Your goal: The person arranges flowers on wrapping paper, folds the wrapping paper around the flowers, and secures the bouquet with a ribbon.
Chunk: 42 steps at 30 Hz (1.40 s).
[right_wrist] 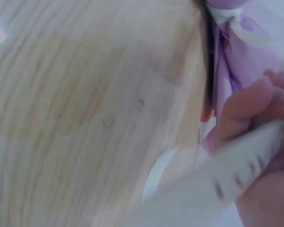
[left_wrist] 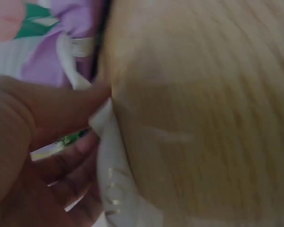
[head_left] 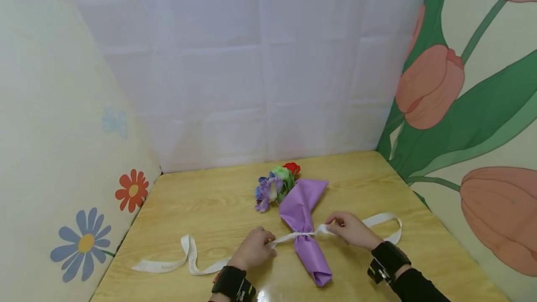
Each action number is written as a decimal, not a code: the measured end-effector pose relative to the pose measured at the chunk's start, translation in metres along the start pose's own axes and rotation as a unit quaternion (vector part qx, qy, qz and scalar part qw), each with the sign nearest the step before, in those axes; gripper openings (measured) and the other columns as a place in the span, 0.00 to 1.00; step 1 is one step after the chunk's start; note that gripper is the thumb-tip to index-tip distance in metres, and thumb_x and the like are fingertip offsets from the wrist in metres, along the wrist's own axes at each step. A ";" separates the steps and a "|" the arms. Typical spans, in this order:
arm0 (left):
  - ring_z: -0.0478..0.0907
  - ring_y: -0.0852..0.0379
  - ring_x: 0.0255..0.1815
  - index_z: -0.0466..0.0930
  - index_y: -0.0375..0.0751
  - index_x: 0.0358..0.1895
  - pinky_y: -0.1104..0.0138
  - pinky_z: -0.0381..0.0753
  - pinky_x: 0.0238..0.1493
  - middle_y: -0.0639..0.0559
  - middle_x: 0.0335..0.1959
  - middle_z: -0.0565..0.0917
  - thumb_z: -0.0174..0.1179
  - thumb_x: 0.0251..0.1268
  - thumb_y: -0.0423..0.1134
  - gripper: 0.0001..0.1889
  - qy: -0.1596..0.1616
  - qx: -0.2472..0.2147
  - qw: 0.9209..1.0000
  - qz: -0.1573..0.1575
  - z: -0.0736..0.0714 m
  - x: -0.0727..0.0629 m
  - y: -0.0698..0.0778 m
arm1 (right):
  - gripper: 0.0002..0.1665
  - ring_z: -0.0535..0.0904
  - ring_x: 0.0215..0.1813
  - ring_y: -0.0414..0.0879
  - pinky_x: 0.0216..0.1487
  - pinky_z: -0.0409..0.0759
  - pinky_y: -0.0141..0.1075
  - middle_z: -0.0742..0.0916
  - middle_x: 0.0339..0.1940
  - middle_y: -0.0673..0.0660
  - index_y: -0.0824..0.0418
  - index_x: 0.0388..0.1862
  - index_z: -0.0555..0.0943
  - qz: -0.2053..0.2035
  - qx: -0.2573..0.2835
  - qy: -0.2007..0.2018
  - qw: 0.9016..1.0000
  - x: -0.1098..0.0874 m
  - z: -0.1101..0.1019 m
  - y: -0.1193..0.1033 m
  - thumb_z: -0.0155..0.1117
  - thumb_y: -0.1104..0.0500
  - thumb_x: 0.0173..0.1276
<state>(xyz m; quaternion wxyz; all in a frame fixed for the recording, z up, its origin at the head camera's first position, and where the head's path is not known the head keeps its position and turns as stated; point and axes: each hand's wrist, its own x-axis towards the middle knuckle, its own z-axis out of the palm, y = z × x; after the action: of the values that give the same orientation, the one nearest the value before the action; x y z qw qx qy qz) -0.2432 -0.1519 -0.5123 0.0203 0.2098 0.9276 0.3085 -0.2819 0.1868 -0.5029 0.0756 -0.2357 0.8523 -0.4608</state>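
A bouquet in purple wrapping paper (head_left: 308, 250) lies on the table, with blue, purple, green and red flowers (head_left: 274, 185) at its far end. White ribbon (head_left: 304, 234) is tied round its narrow middle and gathers the paper there. My left hand (head_left: 253, 248) pinches one ribbon end between thumb and fingers, left of the bouquet. To the right, my right hand (head_left: 350, 229) pinches the other end. Both stretches run out sideways from the tie. In the right wrist view the printed ribbon (right_wrist: 227, 179) crosses the fingers.
The ribbon's long left tail (head_left: 190, 255) curls over the wooden table (head_left: 189, 209); its right tail loops beyond my right hand. A white cloth (head_left: 260, 69) hangs behind the table. Walls painted with flowers stand on both sides.
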 end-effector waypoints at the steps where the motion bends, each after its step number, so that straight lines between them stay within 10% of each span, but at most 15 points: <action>1: 0.75 0.57 0.33 0.87 0.35 0.40 0.63 0.78 0.37 0.54 0.32 0.78 0.70 0.54 0.30 0.09 0.006 0.021 1.000 0.003 0.004 0.001 -0.001 | 0.10 0.69 0.16 0.36 0.19 0.71 0.31 0.76 0.22 0.47 0.61 0.44 0.84 0.007 0.010 -0.012 1.000 -0.001 -0.002 0.002 0.66 0.55 0.73; 8: 0.67 0.59 0.27 0.70 0.47 0.25 0.65 0.68 0.29 0.59 0.24 0.68 0.64 0.45 0.27 0.12 0.067 0.136 0.988 0.016 0.005 0.001 -0.015 | 0.12 0.67 0.18 0.36 0.18 0.68 0.29 0.76 0.19 0.45 0.62 0.32 0.84 0.063 0.007 -0.087 0.994 -0.018 -0.031 0.014 0.70 0.55 0.69; 13: 0.70 0.60 0.26 0.67 0.41 0.31 0.68 0.67 0.27 0.54 0.24 0.73 0.55 0.51 0.20 0.12 0.072 -0.051 0.996 -0.023 -0.001 -0.002 -0.031 | 0.13 0.67 0.18 0.37 0.19 0.66 0.30 0.75 0.18 0.45 0.61 0.28 0.81 0.069 -0.003 -0.134 0.989 -0.026 -0.041 0.021 0.70 0.54 0.68; 17: 0.73 0.59 0.22 0.72 0.31 0.36 0.70 0.68 0.24 0.50 0.22 0.78 0.49 0.54 0.20 0.08 0.069 -0.218 0.970 -0.081 -0.010 -0.008 -0.042 | 0.17 0.67 0.18 0.36 0.21 0.64 0.29 0.74 0.16 0.44 0.58 0.22 0.80 0.081 -0.043 -0.135 0.987 -0.029 -0.046 0.028 0.69 0.52 0.70; 23: 0.60 0.62 0.19 0.83 0.25 0.39 0.72 0.61 0.22 0.57 0.21 0.69 0.54 0.72 0.40 0.17 -0.055 -0.350 0.923 -0.148 -0.037 -0.021 -0.057 | 0.22 0.65 0.19 0.35 0.23 0.62 0.28 0.71 0.16 0.43 0.62 0.19 0.76 0.066 -0.036 -0.134 0.988 -0.029 -0.054 0.038 0.65 0.54 0.74; 27: 0.64 0.60 0.22 0.80 0.30 0.33 0.71 0.65 0.26 0.54 0.26 0.72 0.57 0.75 0.43 0.17 -0.062 -0.394 0.903 -0.157 -0.051 -0.030 -0.067 | 0.25 0.67 0.17 0.36 0.22 0.65 0.29 0.73 0.14 0.44 0.59 0.20 0.75 0.076 -0.043 -0.115 0.990 -0.027 -0.054 0.042 0.60 0.50 0.78; 35: 0.74 0.57 0.24 0.71 0.39 0.31 0.67 0.77 0.29 0.51 0.24 0.74 0.59 0.76 0.42 0.14 0.039 -0.434 0.879 -0.193 -0.051 -0.026 -0.080 | 0.26 0.62 0.14 0.37 0.17 0.62 0.30 0.68 0.12 0.44 0.55 0.20 0.68 0.115 -0.012 -0.006 0.993 -0.016 -0.043 0.046 0.57 0.45 0.79; 42: 0.71 0.58 0.26 0.75 0.39 0.32 0.68 0.72 0.31 0.54 0.23 0.74 0.61 0.73 0.42 0.12 0.019 -0.422 0.884 -0.202 -0.064 -0.035 -0.089 | 0.25 0.63 0.14 0.38 0.18 0.63 0.30 0.70 0.12 0.45 0.62 0.21 0.75 0.093 0.004 -0.071 0.993 -0.018 -0.048 0.052 0.61 0.48 0.77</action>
<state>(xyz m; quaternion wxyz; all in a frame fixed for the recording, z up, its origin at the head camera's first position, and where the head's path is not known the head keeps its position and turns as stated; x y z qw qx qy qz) -0.2555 -0.2659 -0.5157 0.1507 -0.0160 0.7326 0.6636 -0.3001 0.2548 -0.5198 0.1789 -0.1872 0.8612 -0.4373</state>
